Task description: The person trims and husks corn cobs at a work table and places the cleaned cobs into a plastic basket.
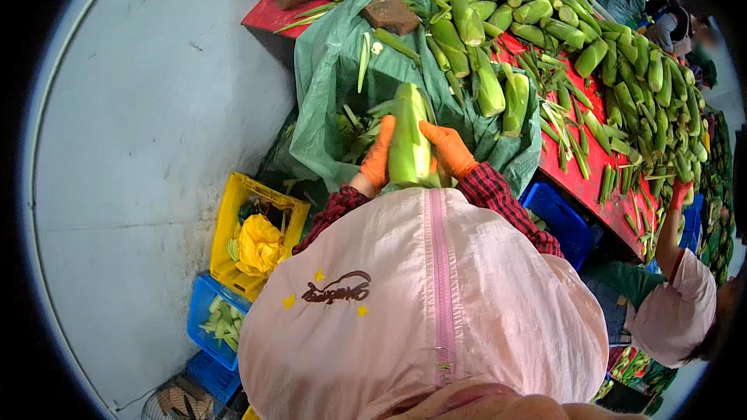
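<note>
An ear of corn in its green husk stands upright before my chest, its lower end close to my pink jacket. My left hand, in an orange glove, grips it from the left. On its other side my right hand, also gloved in orange, has its fingers closed by the husk. Along the ear's right edge runs a thin grey strip, apparently the blade of a knife in my right hand, mostly hidden. Beneath my hands spreads a green woven plastic sheet with husk scraps in its hollow.
A brick-like brown block lies on the sheet. Heaped corn ears and husk trimmings cover much of the red table. Yellow and blue crates stand at my left, a blue bin at my right. A co-worker reaches over the table.
</note>
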Tool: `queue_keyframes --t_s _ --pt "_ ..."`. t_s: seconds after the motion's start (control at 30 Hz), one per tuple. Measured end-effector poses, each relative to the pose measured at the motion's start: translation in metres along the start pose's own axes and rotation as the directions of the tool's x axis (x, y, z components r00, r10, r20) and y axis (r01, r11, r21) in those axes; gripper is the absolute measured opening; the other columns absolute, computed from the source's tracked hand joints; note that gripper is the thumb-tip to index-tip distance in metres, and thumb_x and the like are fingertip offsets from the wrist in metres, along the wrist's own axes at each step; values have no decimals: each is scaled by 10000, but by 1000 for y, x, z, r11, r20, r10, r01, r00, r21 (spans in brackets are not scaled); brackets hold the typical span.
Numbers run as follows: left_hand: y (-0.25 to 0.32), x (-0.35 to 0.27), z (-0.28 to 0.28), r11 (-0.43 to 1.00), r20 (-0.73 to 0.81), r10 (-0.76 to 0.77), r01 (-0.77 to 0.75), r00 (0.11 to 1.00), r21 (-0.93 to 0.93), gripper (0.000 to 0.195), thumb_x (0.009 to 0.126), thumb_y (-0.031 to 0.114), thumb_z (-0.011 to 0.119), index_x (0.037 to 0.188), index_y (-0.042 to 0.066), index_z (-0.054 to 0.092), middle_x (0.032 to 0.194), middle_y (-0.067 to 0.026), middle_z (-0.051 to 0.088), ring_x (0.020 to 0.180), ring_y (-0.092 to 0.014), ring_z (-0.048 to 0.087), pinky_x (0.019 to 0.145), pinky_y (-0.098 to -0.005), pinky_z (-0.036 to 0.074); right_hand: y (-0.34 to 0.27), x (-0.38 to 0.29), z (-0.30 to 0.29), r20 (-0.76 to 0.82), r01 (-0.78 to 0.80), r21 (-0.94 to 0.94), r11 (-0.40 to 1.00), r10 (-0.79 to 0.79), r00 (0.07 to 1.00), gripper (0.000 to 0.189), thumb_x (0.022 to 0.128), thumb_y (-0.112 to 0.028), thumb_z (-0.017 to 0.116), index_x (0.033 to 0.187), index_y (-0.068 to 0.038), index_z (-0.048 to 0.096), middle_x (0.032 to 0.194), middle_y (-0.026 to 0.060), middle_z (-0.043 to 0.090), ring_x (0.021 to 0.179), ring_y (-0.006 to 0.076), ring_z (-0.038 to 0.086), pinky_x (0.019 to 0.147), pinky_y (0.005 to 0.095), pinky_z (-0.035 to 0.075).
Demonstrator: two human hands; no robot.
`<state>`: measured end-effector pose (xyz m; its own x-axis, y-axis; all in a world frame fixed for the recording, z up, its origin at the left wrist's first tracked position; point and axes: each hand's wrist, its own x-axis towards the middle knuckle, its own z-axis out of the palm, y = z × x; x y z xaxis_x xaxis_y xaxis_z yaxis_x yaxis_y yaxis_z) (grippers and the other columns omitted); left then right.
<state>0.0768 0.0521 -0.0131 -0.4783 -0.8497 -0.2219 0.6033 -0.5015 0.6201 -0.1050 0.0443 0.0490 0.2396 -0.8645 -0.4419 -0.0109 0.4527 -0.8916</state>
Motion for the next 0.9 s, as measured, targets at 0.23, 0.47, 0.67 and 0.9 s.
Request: queue_keyframes --t_s 0.23,0.47,0.67,0.9 --pt "-4 26 31 833 -248 117 41 962 552 758 836 530 678 1397 85 432 1221 -55 583 1049 -154 569 907 -315 459 2 6 -26 -36 -85 -231 969 79 996 373 793 -284 694 944 57 673 717 87 644 447 142 558 431 268 456" --pt "-1 16 48 825 -183 244 -105 952 555 704 823 439 736 1360 73 464 1187 -49 598 1065 -147 557 917 -303 450 10 9 -32 -47 -54 -147 988 47 998 244 760 -157 648 867 62 661 706 91 636 454 175 577 437 300 483" --pt "-6 20 38 841 -187 211 -80 959 536 744 806 468 743 1353 51 460 1180 -54 605 1056 -141 563 916 -303 453 15 12 -29 -155 -27 -40 999 21 988 183 737 -103 607 846 40 637 668 78 617 432 187 564 439 303 467" --pt "-8 24 16 912 -100 113 -64 989 405 767 801 466 750 1359 45 435 1214 -59 599 1076 -141 564 937 -301 449 8 3 -34 -55 -59 -87 995 54 997 222 759 -111 603 913 45 638 728 95 639 430 176 552 422 303 464"
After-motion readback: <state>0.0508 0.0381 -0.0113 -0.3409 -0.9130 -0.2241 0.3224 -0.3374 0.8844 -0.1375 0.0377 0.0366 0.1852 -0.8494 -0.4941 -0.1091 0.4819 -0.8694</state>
